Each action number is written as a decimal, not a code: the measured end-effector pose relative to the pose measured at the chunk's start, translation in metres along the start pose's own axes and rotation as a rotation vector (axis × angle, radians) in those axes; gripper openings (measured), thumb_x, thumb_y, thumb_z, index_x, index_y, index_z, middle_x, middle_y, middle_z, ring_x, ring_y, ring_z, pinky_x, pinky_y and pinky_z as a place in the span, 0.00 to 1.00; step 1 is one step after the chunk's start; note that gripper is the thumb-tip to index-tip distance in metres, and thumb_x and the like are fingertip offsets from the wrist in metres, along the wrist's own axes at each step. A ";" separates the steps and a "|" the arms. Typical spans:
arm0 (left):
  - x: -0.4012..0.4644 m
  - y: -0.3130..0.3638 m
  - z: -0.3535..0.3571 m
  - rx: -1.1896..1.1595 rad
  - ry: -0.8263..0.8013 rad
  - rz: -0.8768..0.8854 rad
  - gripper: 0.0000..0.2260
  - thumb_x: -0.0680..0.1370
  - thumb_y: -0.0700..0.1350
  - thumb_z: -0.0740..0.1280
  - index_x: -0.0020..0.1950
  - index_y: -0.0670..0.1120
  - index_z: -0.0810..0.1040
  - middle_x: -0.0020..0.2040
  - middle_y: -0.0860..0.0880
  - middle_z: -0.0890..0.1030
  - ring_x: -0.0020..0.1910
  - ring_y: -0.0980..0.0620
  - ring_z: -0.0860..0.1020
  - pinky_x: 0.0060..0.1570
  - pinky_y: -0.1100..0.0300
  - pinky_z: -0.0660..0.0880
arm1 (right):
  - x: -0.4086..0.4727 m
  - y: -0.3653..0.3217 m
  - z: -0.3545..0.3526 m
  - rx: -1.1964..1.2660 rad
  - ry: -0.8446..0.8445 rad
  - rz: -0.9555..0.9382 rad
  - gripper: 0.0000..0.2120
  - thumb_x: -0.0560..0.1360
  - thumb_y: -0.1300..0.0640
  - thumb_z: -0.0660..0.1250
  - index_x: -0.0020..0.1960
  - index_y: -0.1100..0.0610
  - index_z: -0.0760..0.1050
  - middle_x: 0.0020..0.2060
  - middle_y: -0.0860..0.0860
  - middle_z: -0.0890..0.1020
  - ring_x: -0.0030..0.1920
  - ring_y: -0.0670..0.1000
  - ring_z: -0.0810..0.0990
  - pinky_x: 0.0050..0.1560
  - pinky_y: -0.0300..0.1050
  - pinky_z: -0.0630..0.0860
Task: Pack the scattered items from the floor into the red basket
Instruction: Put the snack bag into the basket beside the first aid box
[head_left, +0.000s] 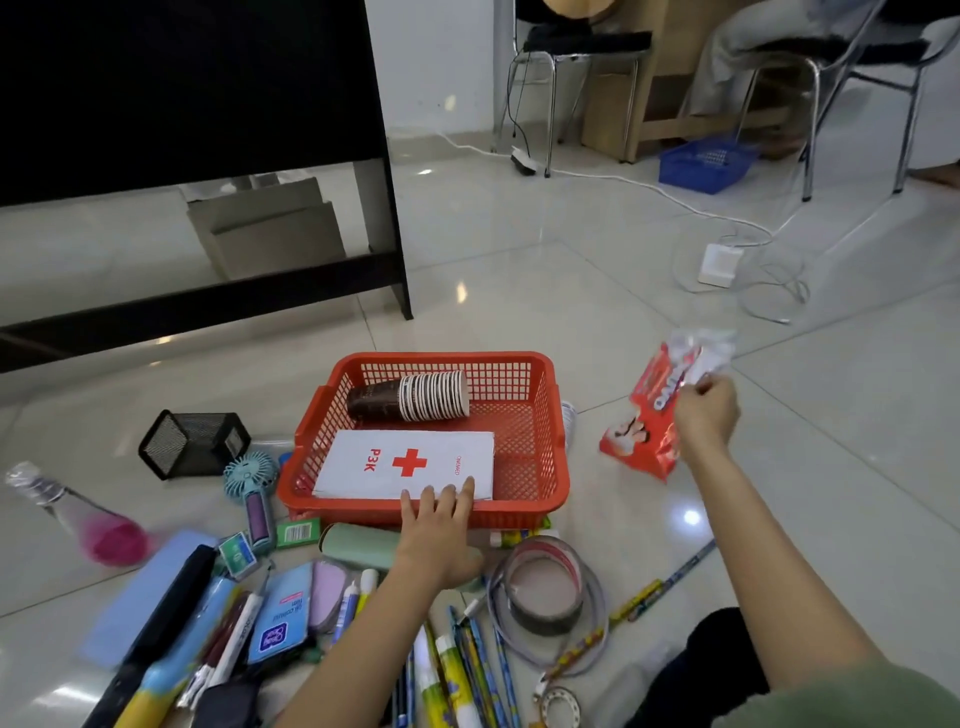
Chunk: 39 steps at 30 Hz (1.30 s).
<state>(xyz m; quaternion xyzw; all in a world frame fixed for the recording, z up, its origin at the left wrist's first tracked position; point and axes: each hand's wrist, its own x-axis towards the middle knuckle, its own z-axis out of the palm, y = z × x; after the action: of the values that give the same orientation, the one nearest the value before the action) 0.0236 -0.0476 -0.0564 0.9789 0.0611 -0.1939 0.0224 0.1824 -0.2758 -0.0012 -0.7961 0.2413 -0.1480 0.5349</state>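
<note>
The red basket (524, 441) sits on the tiled floor and holds a white first-aid box (410, 462) with a red cross and a stack of paper cups (415, 397) lying on its side. My left hand (441, 530) rests on the basket's near rim, fingertips on the white box. My right hand (706, 415) grips a red snack bag (644, 421) lifted to the right of the basket. Scattered items lie in front: tape rolls (545, 587), pencils (478, 665), glue sticks (452, 680), a green case (358, 545), a small blue fan (252, 478).
A black mesh pen holder (192, 441) and a bottle with pink liquid (88, 519) lie left of the basket. A black desk frame (384, 208) stands behind. White cables and an adapter (719, 265), chairs and a blue basket (701, 166) are at the back right.
</note>
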 end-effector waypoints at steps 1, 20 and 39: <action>0.000 0.001 0.000 0.015 0.004 -0.004 0.39 0.76 0.57 0.60 0.76 0.47 0.39 0.78 0.45 0.50 0.77 0.40 0.47 0.73 0.38 0.41 | -0.005 -0.017 -0.005 0.027 0.055 -0.110 0.09 0.76 0.63 0.58 0.54 0.64 0.71 0.53 0.65 0.79 0.55 0.64 0.77 0.53 0.52 0.71; -0.003 0.002 -0.008 0.017 -0.079 0.011 0.40 0.75 0.54 0.61 0.76 0.46 0.38 0.78 0.45 0.48 0.76 0.39 0.44 0.72 0.38 0.39 | -0.087 -0.017 0.107 -0.805 -0.545 -0.631 0.15 0.76 0.69 0.56 0.61 0.67 0.71 0.55 0.61 0.80 0.55 0.60 0.79 0.48 0.47 0.74; 0.003 0.008 -0.013 0.041 -0.158 -0.044 0.40 0.75 0.57 0.58 0.76 0.46 0.35 0.78 0.43 0.43 0.76 0.38 0.41 0.71 0.36 0.37 | -0.106 -0.011 0.110 -1.693 -1.128 -0.644 0.28 0.78 0.52 0.57 0.75 0.57 0.56 0.75 0.59 0.58 0.76 0.62 0.50 0.75 0.59 0.46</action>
<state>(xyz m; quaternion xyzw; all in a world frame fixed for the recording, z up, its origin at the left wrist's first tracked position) 0.0323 -0.0546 -0.0452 0.9592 0.0765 -0.2722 0.0031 0.1507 -0.1290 -0.0310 -0.8884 -0.2387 0.3231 -0.2221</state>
